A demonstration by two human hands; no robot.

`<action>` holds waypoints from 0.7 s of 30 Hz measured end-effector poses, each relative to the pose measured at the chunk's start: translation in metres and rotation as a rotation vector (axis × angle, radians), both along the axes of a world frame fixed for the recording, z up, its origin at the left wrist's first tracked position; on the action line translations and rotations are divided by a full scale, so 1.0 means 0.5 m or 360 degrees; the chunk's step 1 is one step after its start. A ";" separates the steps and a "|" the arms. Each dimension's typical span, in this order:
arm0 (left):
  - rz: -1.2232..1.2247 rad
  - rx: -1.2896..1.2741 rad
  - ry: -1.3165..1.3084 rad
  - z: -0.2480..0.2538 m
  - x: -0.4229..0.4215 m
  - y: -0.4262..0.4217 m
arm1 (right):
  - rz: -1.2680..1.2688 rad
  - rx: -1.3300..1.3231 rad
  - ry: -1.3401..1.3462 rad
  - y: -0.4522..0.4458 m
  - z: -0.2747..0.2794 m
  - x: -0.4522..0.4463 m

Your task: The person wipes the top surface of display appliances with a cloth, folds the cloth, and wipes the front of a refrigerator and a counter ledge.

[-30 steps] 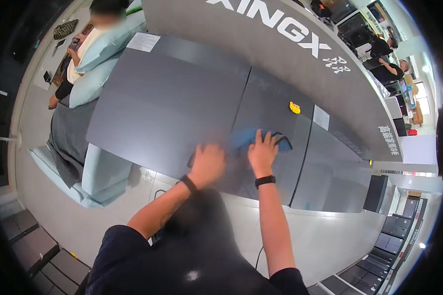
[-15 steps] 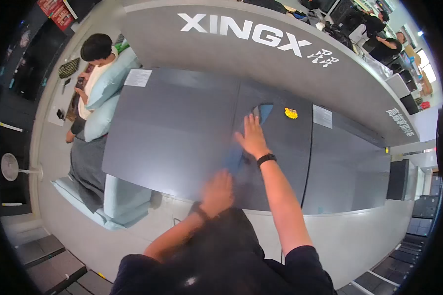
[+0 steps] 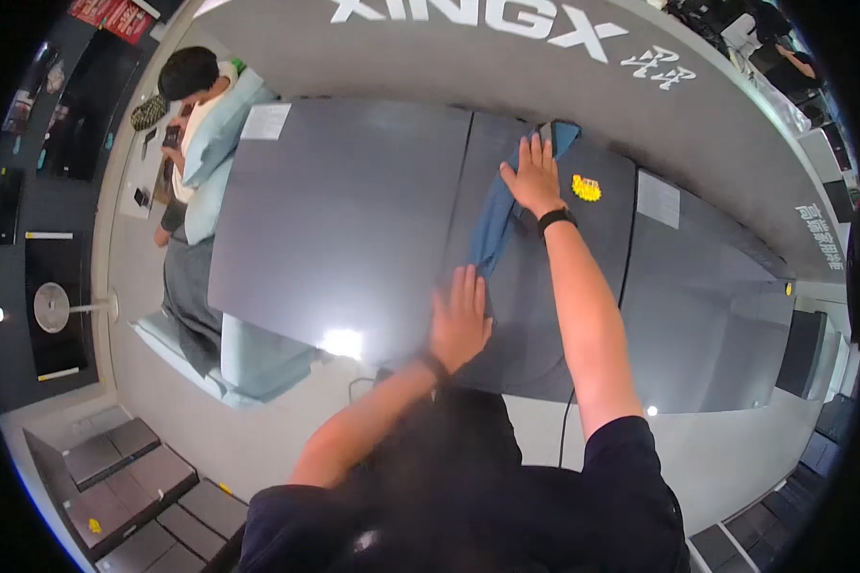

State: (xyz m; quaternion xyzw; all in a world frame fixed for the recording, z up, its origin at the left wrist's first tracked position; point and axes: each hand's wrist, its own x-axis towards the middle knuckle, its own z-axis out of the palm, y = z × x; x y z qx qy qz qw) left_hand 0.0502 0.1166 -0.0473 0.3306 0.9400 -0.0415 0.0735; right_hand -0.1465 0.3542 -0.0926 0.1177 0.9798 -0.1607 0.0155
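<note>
A blue cloth [image 3: 494, 227], folded into a long narrow strip with a grey part at its far end, lies slantwise on the dark grey flat top [image 3: 344, 210]. My right hand [image 3: 535, 180] rests flat on the far end of the cloth, its fingers stretched out and a black band at the wrist. Close to the near end is my left hand [image 3: 462, 320], palm down with straight fingers, slightly blurred; its fingertips touch or nearly touch the cloth. A yellow sticker [image 3: 586, 188] is on the top just right of my right hand.
Behind the top rises a grey panel [image 3: 736, 143] with white lettering. Paper sheets [image 3: 266, 121] lie on the surfaces. At left, a person [image 3: 199, 91] sits on a light blue sofa [image 3: 268, 358] holding a phone. A fan [image 3: 52, 307] stands further left. A cable [image 3: 566, 425] hangs at the front.
My right hand has slid away from me along with the cloth's far end, towards the back panel. My left hand has also moved forward and right. The whole view has shifted slightly.
</note>
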 end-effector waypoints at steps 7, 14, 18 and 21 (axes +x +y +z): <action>0.0034 0.0309 -0.0005 -0.020 -0.058 -0.030 | -0.0059 0.0043 -0.0040 0.014 -0.011 -0.022; -0.0052 0.0251 -0.0131 -0.009 -0.078 -0.063 | -0.0166 0.0121 0.0001 -0.003 -0.013 -0.016; -0.0207 0.0254 -0.0114 -0.013 -0.063 -0.110 | -0.0186 0.0151 -0.0001 -0.007 -0.024 0.011; -0.0241 0.0401 -0.0163 -0.013 -0.048 -0.134 | -0.0178 0.0109 -0.0075 -0.007 -0.013 0.028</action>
